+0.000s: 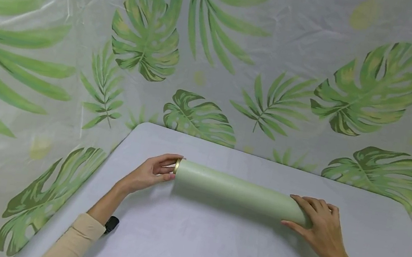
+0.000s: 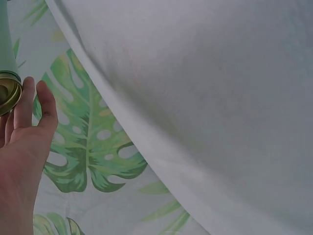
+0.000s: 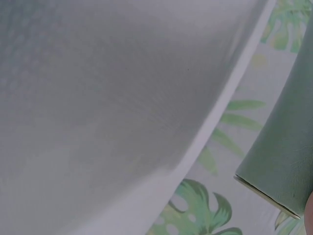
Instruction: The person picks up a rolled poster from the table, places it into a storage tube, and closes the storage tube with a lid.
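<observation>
A long pale green tube [image 1: 236,189] is held level between both hands, above the white tabletop. Its left end carries a gold-coloured rim [image 1: 177,166]; the left wrist view shows this gold end cap [image 2: 14,102] as round and recessed. My left hand [image 1: 145,175] holds that end, fingertips at the top of the rim and thumb below. Near the other end, my right hand [image 1: 322,227] grips the tube with fingers over the top and thumb on the near side. In the right wrist view the tube's right end [image 3: 279,171] shows a thin pale edge, with only a sliver of hand visible.
A white cloth-covered table [image 1: 186,243] spreads beneath the hands. Behind it and to the left hangs a wall covering [image 1: 213,84] printed with green leaves. Black devices [image 1: 112,224] are strapped at both wrists.
</observation>
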A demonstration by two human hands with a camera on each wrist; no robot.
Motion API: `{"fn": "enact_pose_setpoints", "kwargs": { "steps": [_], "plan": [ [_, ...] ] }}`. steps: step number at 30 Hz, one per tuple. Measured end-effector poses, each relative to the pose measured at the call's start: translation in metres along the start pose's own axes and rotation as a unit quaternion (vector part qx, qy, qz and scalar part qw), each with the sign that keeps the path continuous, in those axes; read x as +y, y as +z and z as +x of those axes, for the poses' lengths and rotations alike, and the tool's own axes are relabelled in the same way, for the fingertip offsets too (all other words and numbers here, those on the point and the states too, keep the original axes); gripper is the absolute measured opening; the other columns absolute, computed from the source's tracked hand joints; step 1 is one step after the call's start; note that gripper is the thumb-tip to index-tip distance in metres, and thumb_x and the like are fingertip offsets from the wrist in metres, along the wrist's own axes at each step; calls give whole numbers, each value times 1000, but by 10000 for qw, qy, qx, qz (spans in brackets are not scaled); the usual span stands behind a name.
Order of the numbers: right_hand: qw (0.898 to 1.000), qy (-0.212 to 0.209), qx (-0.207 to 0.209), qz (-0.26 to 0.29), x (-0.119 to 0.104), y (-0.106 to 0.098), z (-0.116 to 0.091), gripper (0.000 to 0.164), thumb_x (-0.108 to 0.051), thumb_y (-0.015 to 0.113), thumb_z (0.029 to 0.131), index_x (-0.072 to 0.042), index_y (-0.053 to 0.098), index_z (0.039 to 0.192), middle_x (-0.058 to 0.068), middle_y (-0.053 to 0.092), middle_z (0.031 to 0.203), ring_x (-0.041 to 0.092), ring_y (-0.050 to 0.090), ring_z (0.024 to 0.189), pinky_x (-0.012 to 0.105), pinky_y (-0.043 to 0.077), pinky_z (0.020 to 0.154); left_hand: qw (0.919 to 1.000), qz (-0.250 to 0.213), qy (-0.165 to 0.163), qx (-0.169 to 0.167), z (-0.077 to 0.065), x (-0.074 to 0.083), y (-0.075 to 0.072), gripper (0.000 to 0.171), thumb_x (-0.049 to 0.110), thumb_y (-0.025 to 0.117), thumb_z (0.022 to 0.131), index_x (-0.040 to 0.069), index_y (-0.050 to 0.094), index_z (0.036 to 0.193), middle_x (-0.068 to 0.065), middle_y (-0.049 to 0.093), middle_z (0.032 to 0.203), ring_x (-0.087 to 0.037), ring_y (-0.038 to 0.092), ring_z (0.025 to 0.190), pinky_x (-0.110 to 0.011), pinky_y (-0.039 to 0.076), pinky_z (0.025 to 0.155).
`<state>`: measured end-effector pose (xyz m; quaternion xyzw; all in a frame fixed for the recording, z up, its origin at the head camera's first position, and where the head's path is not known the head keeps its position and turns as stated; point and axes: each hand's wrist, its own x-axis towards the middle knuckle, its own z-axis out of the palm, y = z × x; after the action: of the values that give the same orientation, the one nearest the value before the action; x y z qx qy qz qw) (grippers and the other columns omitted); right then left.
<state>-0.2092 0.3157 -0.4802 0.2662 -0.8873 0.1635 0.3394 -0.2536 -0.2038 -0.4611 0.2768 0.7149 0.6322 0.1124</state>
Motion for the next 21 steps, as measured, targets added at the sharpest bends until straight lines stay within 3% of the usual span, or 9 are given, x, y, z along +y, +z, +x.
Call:
{"fn": "enact_pose_setpoints", "kwargs": {
  "steps": [9,14,21],
  "plan": [
    [10000,9,3,12,-3,1,1,87,-85,58,80,-15,71,130,14,71,110,37,61,100,60,37,90,9998,-133,-95,-122,-2,-3,-2,61,8,65,102,7,40,158,-19,39,164,-40,43,148,-24,53,105],
    [10000,-9,-30,47,-4,0,2,84,-80,67,77,-15,71,131,13,71,110,37,61,100,60,37,90,9995,-252,-50,-194,-2,-4,-3,64,6,65,102,7,38,160,-20,36,165,-42,41,149,-25,53,105],
    [9999,-63,-92,31,-4,-1,2,82,-77,69,77,-16,71,132,13,71,110,36,61,100,59,37,90,9987,-350,74,-353,-4,-4,-3,66,3,63,102,8,36,161,-24,28,168,-45,39,149,-24,52,105]
  ]
}}
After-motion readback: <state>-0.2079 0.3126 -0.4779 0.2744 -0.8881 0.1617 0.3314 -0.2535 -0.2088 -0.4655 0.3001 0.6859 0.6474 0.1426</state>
